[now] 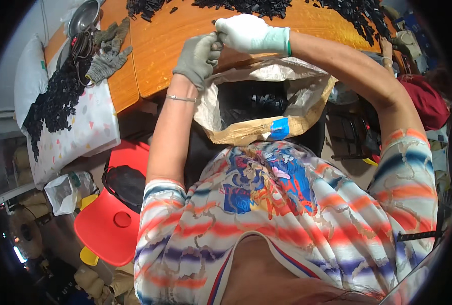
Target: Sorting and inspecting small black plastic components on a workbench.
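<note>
While black parts [251, 104] are already lying inside the open sack [307, 99] at the table [160, 46] edge, both gloved hands, left [198, 56] and right [246, 33], are pinching something small I cannot make out.

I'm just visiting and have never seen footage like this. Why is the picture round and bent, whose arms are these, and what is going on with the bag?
There is no machine here, just a person at work. The camera sits on their head and looks down through a very wide lens, which bends straight edges. Both arms are the person's own. The left hand wears a grey glove, the right hand a white one. They meet above an open sack in front of the person, pinching something too small to make out. Beyond lies an orange table strewn with small black parts. A spare pair of grey gloves lies at the left, and a red chair stands below.
</note>
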Available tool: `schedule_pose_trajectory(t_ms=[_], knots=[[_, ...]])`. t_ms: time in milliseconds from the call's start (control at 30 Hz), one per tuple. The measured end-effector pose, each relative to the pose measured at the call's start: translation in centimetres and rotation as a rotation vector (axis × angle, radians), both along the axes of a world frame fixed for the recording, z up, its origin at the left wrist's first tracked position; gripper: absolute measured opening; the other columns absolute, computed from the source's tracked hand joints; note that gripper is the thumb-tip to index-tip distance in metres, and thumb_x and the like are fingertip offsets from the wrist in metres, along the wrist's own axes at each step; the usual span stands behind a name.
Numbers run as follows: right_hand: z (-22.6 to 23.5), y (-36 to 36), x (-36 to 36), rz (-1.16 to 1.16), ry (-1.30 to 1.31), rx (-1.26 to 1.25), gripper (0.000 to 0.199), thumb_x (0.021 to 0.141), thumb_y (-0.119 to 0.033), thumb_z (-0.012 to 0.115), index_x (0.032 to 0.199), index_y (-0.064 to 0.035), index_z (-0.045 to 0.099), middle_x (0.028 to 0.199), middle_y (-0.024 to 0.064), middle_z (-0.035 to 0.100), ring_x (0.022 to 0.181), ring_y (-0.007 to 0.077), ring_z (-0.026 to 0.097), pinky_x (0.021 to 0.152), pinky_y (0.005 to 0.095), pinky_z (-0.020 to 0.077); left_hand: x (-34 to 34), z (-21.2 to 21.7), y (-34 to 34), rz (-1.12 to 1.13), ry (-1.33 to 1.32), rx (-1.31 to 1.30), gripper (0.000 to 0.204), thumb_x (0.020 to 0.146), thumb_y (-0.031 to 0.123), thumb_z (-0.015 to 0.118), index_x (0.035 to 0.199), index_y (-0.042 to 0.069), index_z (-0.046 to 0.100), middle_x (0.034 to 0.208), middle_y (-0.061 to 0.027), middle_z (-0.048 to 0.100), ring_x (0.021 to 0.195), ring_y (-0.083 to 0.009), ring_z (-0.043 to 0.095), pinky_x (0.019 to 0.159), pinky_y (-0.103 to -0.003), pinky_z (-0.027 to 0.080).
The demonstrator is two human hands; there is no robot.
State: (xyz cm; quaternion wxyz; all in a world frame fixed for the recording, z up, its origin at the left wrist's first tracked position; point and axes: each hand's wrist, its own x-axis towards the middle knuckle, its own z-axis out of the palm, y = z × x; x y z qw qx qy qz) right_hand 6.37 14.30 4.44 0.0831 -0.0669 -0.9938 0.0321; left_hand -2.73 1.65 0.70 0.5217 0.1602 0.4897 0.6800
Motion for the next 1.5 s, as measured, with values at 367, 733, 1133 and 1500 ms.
schedule_pose_trajectory(t_ms=[367, 733, 1133, 1500], knots=[[1.0, 1.4, 3.0, -0.052, 0.062, -1.077, 0.048, 0.091, -0.047, 0.049, 0.116, -0.0097, 0.064, 0.082, 0.0004, 0.063, 0.073, 0.01, 0.063, 0.061, 0.025, 0.0448, 1.8, -0.9, -1.8, 0.135, -0.051, -0.013, 0.022, 0.099, 0.025, 0.046, 0.098, 0.005, 0.053, 0.072, 0.001, 0.049, 0.05, -0.0036, 0.037, 0.043, -0.016, 0.03], [-3.0, -1.5, 6.0, -0.161, 0.059, -1.781, 0.018, 0.085, -0.019, 0.065, 0.083, -0.0011, 0.064, 0.069, 0.0042, 0.059, 0.055, 0.009, 0.051, 0.051, 0.0223, 0.0426, 5.7, -2.3, -3.5, -0.127, -0.217, 0.122, 0.03, 0.1, 0.031, 0.042, 0.095, 0.004, 0.055, 0.067, 0.0048, 0.045, 0.047, -0.0027, 0.027, 0.045, -0.017, 0.025], [-2.1, 3.5, -1.2, -0.188, -0.102, -0.444, 0.04, 0.081, -0.046, 0.059, 0.082, -0.0071, 0.069, 0.081, 0.0163, 0.067, 0.074, 0.0323, 0.064, 0.07, 0.0427, 0.0496, 6.7, -1.4, -5.9, -0.387, 1.404, -0.14, 0.025, 0.085, 0.023, 0.058, 0.107, 0.012, 0.063, 0.101, -0.0135, 0.065, 0.095, -0.0316, 0.062, 0.088, -0.039, 0.045], [-6.1, 5.3, -9.1, -0.249, -0.009, -0.174, 0.036, 0.078, -0.036, 0.066, 0.089, -0.0022, 0.066, 0.085, 0.0215, 0.066, 0.081, 0.0364, 0.065, 0.072, 0.0421, 0.0508, -17.9, -0.7, -1.0, 0.324, 1.448, -0.802, 0.031, 0.09, 0.02, 0.053, 0.119, 0.011, 0.057, 0.108, -0.0165, 0.064, 0.102, -0.0332, 0.06, 0.087, -0.041, 0.046]])
